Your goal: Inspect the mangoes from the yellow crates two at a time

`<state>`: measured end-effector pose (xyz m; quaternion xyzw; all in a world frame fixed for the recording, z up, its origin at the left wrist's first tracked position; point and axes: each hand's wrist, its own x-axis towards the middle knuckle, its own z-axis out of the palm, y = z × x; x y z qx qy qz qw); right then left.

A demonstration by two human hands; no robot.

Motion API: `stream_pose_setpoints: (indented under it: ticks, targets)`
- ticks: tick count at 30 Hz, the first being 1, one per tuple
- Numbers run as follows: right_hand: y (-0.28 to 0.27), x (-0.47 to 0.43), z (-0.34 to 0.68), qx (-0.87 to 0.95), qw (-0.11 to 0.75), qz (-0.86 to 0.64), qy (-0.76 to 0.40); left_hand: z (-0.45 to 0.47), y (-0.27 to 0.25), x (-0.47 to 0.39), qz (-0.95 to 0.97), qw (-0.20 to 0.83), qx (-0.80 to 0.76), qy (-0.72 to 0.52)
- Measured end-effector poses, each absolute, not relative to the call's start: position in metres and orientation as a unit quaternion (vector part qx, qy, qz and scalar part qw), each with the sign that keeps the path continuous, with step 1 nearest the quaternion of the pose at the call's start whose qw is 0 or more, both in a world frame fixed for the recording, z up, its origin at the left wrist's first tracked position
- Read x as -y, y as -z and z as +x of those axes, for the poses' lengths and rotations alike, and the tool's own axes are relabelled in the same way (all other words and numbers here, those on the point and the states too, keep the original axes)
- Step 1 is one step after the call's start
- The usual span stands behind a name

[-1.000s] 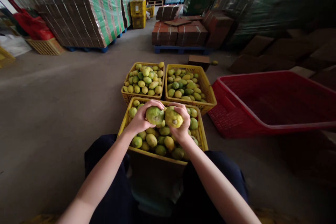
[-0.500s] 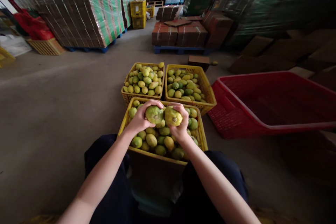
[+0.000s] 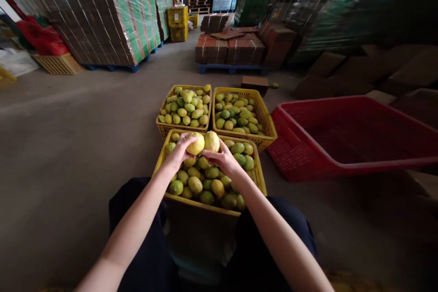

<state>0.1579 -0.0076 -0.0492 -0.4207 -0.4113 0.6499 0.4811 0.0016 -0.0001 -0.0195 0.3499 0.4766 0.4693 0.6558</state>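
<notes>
My left hand (image 3: 178, 150) is closed around a yellow lemon (image 3: 196, 144), its thumb lying across the fruit. Beside it, my right hand (image 3: 221, 157) grips a second, bumpy yellow lemon (image 3: 212, 141), with fingers below and at its right side. The two fruits are side by side, close together. Under both hands stands a yellow plastic crate (image 3: 205, 207), holding many green and yellow lemons (image 3: 195, 185). My hands and forearms hide part of its contents.
Behind stand two more yellow crates of lemons, one left (image 3: 160, 124) and one right (image 3: 270, 127). A large red crate (image 3: 304, 146) is at the right. Farther back are flat cardboard stacks (image 3: 231, 50) on a blue pallet and a wrapped stack (image 3: 133, 9).
Both lemons have been turned in my hands, now showing yellower sides. My right hand has shifted from over its fruit to below and beside it. The view has moved slightly.
</notes>
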Motion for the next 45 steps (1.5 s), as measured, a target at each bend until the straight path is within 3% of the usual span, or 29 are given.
stream_pose_setpoints:
  ticks: [4,13,45]
  targets:
    - [0.044,0.012,0.151,0.353,0.505,-0.424,-0.664,0.002,0.019,-0.005,0.283,0.687,-0.464,-0.482]
    - [0.038,0.017,0.153,0.474,0.572,-0.417,-0.524,-0.005,0.014,-0.009,0.197,0.733,-0.42,-0.497]
    - [0.032,0.027,0.152,0.477,0.502,-0.404,-0.598,-0.015,0.003,-0.002,-0.006,0.806,-0.339,-0.485]
